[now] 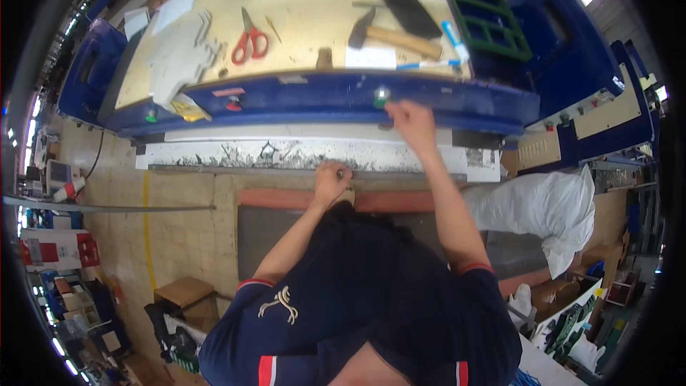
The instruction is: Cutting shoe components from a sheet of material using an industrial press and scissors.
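Observation:
My right hand (413,123) reaches forward to the blue front panel (307,100) of a machine. Its fingers are curled, with the fingertips at or just beside a green push button (381,103); whether they touch it, I cannot tell. Close to my body, my left hand (333,180) is closed at the near edge of a long white ledge (236,154) strewn with dark scraps. Something small and dark shows at its curled fingers, too small to name. A red button (233,104) and another green button (151,114) sit farther left on the panel.
On the pale machine top lie red-handled scissors (250,41), a hammer (400,39), a black flat slab (410,11), a blue-white marker (429,64) and grey cut sheets (182,61). A green grid frame (486,18) stands at right. A white sack (536,207) bulges beside me.

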A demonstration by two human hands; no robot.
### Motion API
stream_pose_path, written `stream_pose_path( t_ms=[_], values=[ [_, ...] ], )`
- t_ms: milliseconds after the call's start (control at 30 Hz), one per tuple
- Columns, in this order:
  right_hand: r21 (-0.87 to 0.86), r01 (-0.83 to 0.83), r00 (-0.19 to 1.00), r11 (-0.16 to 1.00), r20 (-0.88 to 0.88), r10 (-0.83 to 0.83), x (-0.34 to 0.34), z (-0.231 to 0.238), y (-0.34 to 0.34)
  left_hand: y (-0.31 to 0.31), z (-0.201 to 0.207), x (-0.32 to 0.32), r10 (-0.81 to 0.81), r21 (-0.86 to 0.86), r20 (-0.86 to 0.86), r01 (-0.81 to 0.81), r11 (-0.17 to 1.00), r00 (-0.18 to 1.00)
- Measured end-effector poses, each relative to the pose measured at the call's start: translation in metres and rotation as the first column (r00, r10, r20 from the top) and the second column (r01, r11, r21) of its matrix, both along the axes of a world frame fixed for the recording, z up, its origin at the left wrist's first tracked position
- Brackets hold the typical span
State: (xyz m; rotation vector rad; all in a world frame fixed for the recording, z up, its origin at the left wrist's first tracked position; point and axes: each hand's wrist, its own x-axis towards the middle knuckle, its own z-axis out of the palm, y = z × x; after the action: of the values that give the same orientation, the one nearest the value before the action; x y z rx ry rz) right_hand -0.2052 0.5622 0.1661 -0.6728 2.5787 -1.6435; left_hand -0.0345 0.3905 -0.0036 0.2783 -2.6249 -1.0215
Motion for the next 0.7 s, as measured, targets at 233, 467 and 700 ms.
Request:
stream_pose_path(
  t_ms=[233, 467, 700],
  values=[
    [0.22, 0.013, 1.0, 0.975, -0.01, -0.011, 0.082, -0.131, 0.064, -0.004, -0.011, -0.009, -0.011, -0.097, -0.028, 0.008, 0.995, 1.0],
    [0.449, 0.119, 0.966, 0.886, -0.26, 0.002, 0.114, -0.175, 0.077, 0.002, -0.007, -0.004, -0.006, -0.188, -0.034, 0.0, 0.982, 0.999],
    [0.484, 0.123, 0.969, 0.866, -0.247, 0.0, 0.111, -0.172, 0.076, 0.003, -0.007, -0.008, 0.047, -0.146, 0.016, -0.044, 0.988, 0.999]
  ],
)
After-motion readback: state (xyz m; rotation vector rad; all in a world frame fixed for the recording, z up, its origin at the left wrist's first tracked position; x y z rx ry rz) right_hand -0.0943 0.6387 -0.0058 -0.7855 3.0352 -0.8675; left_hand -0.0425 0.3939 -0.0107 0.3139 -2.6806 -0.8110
